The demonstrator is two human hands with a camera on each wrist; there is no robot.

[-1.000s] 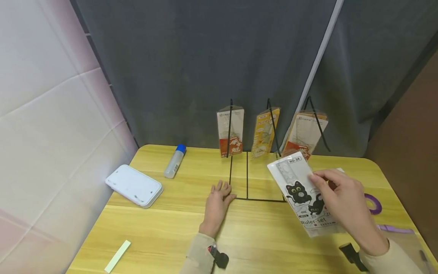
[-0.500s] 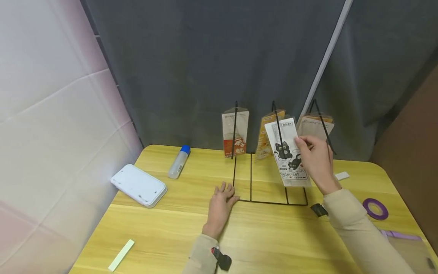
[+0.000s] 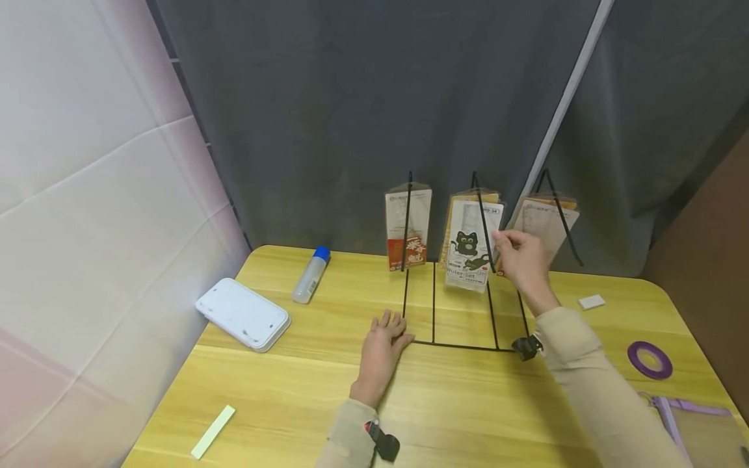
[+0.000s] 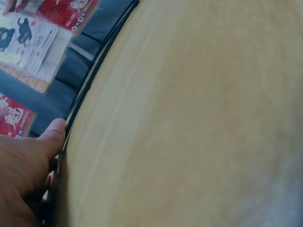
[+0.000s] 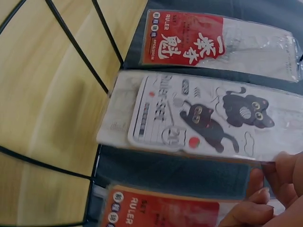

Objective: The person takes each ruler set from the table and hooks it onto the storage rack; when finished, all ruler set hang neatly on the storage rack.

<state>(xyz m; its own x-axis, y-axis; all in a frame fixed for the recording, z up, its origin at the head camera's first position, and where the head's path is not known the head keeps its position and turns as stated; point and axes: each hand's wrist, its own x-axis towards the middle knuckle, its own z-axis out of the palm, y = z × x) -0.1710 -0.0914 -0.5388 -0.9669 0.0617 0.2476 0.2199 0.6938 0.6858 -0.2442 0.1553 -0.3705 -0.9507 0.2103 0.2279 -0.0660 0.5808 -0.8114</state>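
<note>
In the head view my right hand (image 3: 521, 260) pinches the right edge of a ruler set packet (image 3: 468, 244) with black cats on it. The packet hangs at the middle hook (image 3: 483, 221) of a black wire rack (image 3: 456, 346), in front of a yellow packet (image 3: 447, 227). In the right wrist view the cat packet (image 5: 199, 116) lies between two red and white ruler packets, thumb and fingers at its edge. My left hand (image 3: 380, 351) rests with extended fingers on the rack's front left corner; its thumb (image 4: 56, 130) touches the wire in the left wrist view.
Red and white ruler packets hang on the left hook (image 3: 407, 227) and right hook (image 3: 563, 221). Around the rack lie a white case (image 3: 242, 314), a blue-capped tube (image 3: 311, 275), a pale green strip (image 3: 213, 432), an eraser-like white block (image 3: 591, 301), a purple tape roll (image 3: 649, 360) and a purple-edged pouch (image 3: 702, 429).
My right hand has carried the cat packet up and left from above the table to the middle hook, in front of the yellow packet. My left hand has stayed on the rack's corner.
</note>
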